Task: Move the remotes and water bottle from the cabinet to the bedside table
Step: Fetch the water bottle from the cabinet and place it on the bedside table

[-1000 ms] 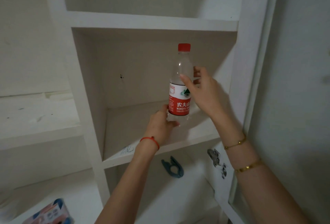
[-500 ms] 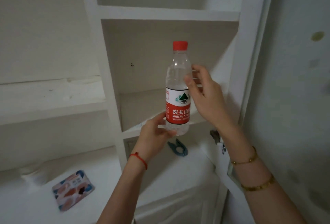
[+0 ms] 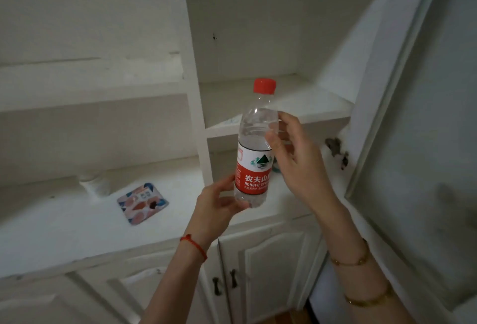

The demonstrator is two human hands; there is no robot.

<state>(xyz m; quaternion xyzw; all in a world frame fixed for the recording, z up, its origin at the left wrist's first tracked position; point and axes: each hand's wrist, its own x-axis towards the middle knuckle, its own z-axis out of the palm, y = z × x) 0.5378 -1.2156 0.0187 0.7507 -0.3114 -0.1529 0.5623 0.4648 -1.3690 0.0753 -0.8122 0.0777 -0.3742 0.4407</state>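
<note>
A clear water bottle (image 3: 254,148) with a red cap and a red-and-white label is held upright in the air in front of the white cabinet (image 3: 198,106). My left hand (image 3: 215,207) grips its base from below and the left. My right hand (image 3: 296,158) holds its upper body from the right, thumb across the front. The shelf (image 3: 296,106) behind the bottle is bare. No remotes are in view.
A colourful patterned flat packet (image 3: 142,203) lies on the cabinet's counter at the left, next to a small white jar (image 3: 95,184). An open cabinet door (image 3: 387,86) stands at the right. Two closed lower doors with dark handles (image 3: 225,282) sit below the counter.
The bottle has come out of the shelf and down, toward me, still in both hands. The view has tilted down and now shows the counter and lower doors.
</note>
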